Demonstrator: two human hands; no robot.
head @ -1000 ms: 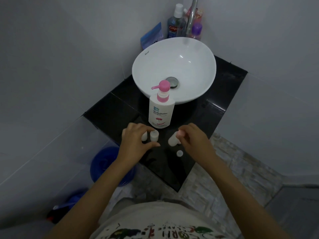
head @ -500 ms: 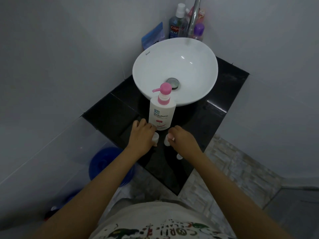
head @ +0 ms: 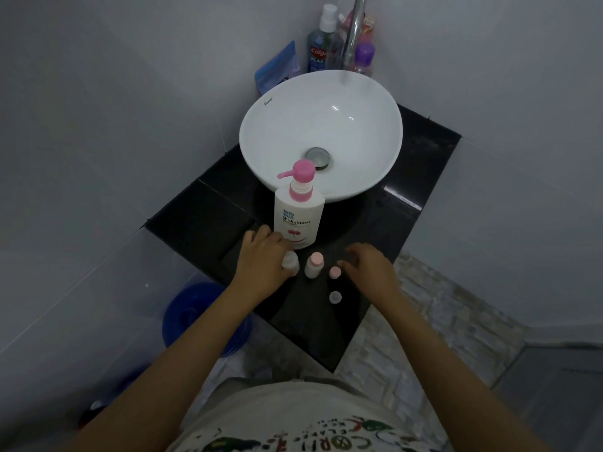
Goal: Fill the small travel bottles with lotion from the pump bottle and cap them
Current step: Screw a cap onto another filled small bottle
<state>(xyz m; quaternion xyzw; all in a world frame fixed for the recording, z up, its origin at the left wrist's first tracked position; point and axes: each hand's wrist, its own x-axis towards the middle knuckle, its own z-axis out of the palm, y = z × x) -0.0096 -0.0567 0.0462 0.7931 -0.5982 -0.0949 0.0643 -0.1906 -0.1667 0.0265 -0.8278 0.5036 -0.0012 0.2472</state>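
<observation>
Left hand (head: 264, 261) grips one upright bottle (head: 290, 262) just near the pump bottle (head: 298, 220), while the loosely open right hand (head: 370, 269) hovers beside a loose cap (head: 335, 272).

Pump bottle (head: 298, 220) label said "shokubutsu", the sink (head: 261, 125) rim had "Kossa" printed on it, and the mouthwash bottle (head: 321, 50) behind read "Colgate Plax".

left hand (head: 264, 259) half hiding small bottle (head: 290, 261)

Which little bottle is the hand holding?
The left hand holds the white-topped travel bottle; the pink-topped bottle beside it stands free.
</observation>
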